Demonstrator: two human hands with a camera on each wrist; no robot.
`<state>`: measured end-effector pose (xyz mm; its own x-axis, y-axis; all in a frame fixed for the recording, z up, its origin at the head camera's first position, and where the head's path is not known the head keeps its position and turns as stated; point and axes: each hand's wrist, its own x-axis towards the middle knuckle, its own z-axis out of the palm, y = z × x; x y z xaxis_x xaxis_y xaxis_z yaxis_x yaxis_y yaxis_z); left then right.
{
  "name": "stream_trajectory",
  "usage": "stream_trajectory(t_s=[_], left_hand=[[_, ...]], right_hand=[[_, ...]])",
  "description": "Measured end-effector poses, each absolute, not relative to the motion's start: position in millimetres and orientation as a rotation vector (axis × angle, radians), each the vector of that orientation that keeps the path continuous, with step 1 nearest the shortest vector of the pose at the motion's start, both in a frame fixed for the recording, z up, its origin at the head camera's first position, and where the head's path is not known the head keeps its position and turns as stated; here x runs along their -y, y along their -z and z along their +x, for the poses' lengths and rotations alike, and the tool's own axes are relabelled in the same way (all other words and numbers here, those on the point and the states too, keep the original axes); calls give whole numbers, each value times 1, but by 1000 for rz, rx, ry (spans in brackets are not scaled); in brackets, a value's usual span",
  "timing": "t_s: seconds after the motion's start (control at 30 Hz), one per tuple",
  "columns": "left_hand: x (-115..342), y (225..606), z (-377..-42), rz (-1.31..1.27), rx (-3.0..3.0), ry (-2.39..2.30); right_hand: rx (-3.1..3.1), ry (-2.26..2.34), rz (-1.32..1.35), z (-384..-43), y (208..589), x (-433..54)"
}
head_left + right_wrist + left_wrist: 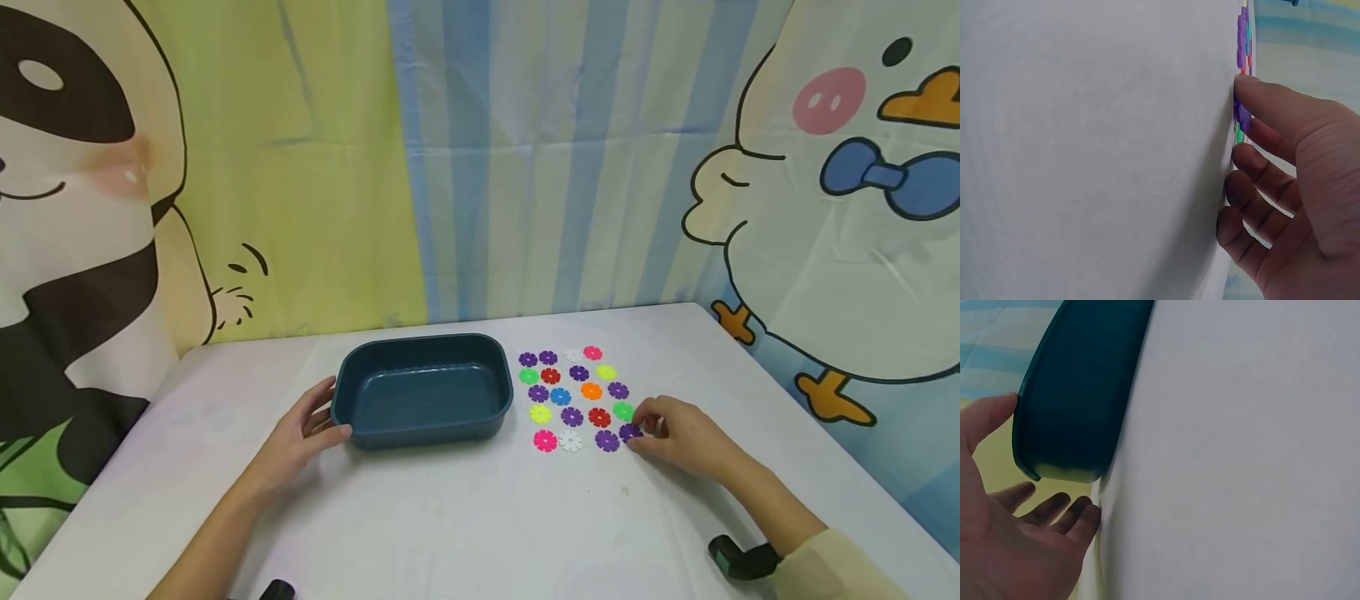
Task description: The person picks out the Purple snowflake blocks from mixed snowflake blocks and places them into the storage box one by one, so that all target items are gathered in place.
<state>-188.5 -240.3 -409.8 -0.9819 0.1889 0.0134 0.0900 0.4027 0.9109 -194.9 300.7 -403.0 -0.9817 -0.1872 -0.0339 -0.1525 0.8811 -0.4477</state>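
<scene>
A dark teal rectangular plastic basin point(427, 400) stands on the white table, its inside bare. My left hand point(303, 427) is at the basin's left end, fingers spread and relaxed; in the left wrist view the thumb tip point(1007, 403) meets the rim. Right of the basin lie many flat notched snowflake discs in purple, red, green, yellow, orange, blue, pink and white. My right hand point(682, 437) is at their near right corner. Its thumb and index finger pinch a purple snowflake disc point(1242, 115) at the edges, while the other fingers curl against the tabletop.
Another purple disc point(607, 441) lies just left of the pinched one, and a green disc point(623, 411) just behind it. Printed curtains point(525, 167) hang behind the table point(480, 517). Black wrist devices show near both forearms.
</scene>
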Motion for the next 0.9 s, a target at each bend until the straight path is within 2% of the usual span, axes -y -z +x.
stream_trajectory(t_s=[0.9], left_hand=[[236,413,-184,212,-2579,-1666]], right_hand=[[-2911,979,-140,-185,404,-297]])
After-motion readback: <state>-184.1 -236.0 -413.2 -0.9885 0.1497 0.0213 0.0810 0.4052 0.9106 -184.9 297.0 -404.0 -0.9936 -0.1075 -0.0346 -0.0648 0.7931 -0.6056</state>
